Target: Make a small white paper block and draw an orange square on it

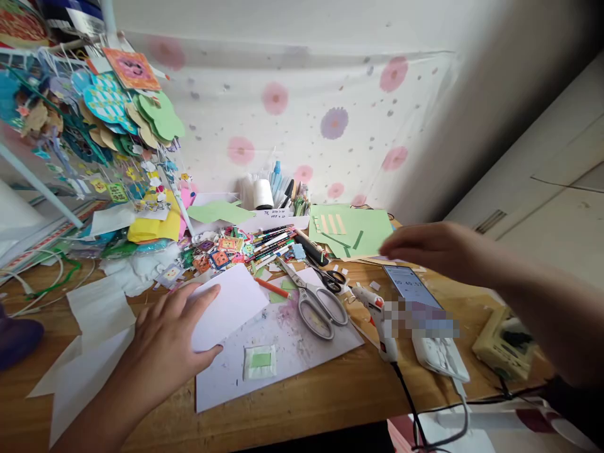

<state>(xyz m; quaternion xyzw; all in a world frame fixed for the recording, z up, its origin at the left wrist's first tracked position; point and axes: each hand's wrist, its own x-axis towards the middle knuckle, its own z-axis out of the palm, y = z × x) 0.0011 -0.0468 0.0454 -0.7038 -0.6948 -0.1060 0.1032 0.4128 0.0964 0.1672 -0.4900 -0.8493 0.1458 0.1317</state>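
On the cluttered desk, white card was pinned under the flat, spread left grip; the right grip, loosely spread and holding nothing, was best lowered slowly onto the green paper beneath.

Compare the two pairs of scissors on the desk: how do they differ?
The grey-handled scissors are larger and lie in full view on the white sheet. The black-handled scissors are smaller, further back, and show mainly their handles. The grey pair's blades point up-left toward the pens. Both lie flat, untouched by either hand.

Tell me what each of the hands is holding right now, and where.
Left hand lies flat on the white card, near its left edge. Right hand holds nothing, hovering over the green paper.
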